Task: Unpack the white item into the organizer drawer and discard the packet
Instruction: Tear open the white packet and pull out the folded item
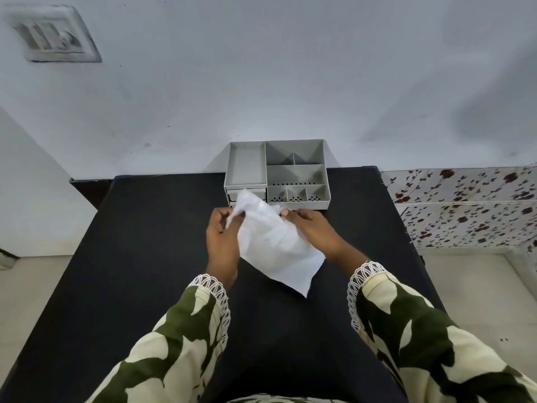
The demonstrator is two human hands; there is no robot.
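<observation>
The black table lies bare to both sides of the hands and toward its near edge; the grey organizer sits at its far edge against the wall. Just in front of it, both hands hold the white packet above the tabletop. The left hand fingers pinch its crumpled upper corner, the right hand fingers clasp its right edge, wrists angled inward.

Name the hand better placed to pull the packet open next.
Left, probably. The left hand already pinches the packet's crumpled top end near the organizer, while the right hand steadies its side.
</observation>
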